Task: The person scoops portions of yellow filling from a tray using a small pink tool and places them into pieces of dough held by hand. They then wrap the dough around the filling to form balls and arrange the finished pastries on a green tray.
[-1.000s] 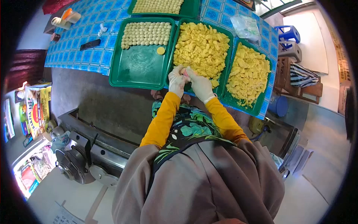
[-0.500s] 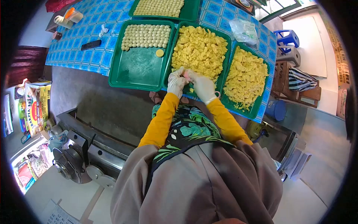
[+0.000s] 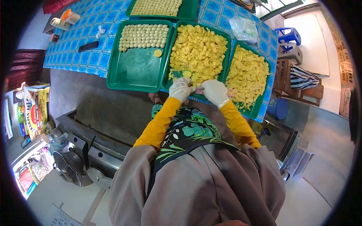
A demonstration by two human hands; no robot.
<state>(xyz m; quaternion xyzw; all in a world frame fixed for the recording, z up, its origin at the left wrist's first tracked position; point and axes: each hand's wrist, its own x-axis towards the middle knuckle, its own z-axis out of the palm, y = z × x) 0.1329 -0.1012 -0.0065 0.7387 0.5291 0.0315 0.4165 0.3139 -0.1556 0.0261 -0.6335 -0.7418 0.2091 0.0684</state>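
Both my hands wear thin white gloves and meet over the near edge of a green tray (image 3: 166,79) heaped with crumbly yellow dough (image 3: 198,51). My right hand (image 3: 214,91) is closed around a slim pink tool (image 3: 199,90), whose ends show on either side of the glove. My left hand (image 3: 181,89) has its fingers pinched together at the tool's left end; what lies in them is hidden. Just beyond the left fingertips, a round yellow disc (image 3: 187,72) sits at the edge of the dough heap.
To the left, a green tray (image 3: 132,71) holds rows of small pale balls (image 3: 145,35) and a yellow disc (image 3: 158,53). More yellow chunks (image 3: 249,71) fill a right-hand tray. A plastic bag (image 3: 244,29), a remote control (image 3: 88,46) and jars (image 3: 70,16) stand around on the blue tablecloth.
My hands have come down toward the tray's near edge and moved apart, the right one shifting rightward. A yellow disc now shows in the dough tray where my left hand was.
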